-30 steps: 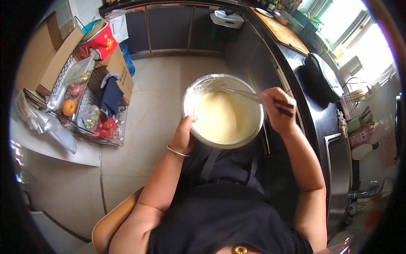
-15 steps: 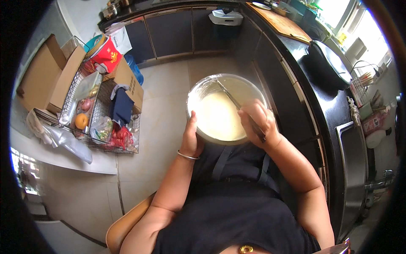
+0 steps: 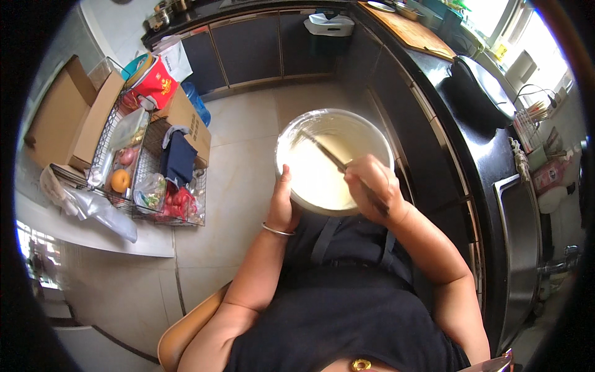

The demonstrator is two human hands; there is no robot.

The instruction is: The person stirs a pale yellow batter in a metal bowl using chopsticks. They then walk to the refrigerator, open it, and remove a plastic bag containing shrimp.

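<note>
A round metal bowl of pale, creamy batter is held tilted in front of my dark apron. My left hand grips its near left side, thumb up along the outer wall and the other fingers hidden beneath. Over the bowl's right part, my right hand is closed round long, thin, dark chopsticks. Their far ends reach into the batter near the upper left wall, while the thick ends stick out below my palm. Motion blurs them slightly, so whether there is one stick or two is hard to see.
Wire baskets with fruit, bags and cardboard boxes stand on the left. Along the right runs a black counter with a wooden board, a black appliance and a sink. Dark cabinets line the far side.
The chopsticks' far ends have swept left through the batter, and my right hand has shifted slightly down and left. My left hand keeps its hold on the bowl.
</note>
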